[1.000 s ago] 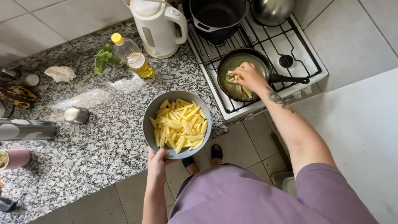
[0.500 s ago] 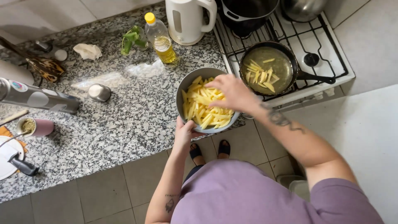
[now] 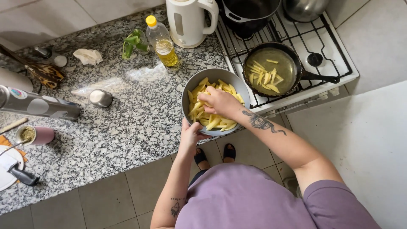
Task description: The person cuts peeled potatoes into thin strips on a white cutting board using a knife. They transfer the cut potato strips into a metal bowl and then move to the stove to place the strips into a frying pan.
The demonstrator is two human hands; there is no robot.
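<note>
Grey bowl (image 3: 190, 91) is mostly full w/ potato sticks (image 3: 212, 121); few lie in pan (image 3: 271, 63). Right hand (image 3: 218, 101) grabs some, left hand (image 3: 190, 133) grips rim.

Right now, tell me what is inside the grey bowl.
The bowl holds raw potato sticks. The right hand reaches into them and covers the middle of the pile; the left hand grips the near rim. The bowl's bottom is hidden.

Soft, even daylight fills the kitchen, bright without harshness, and shadows stay faint and short. Mild glare sits on the oil in the frying pan (image 3: 271, 68) and on the metal cylinder (image 3: 40, 105) at far left. Focus is crisp, with slight wide-angle stretching at the edges.
</note>
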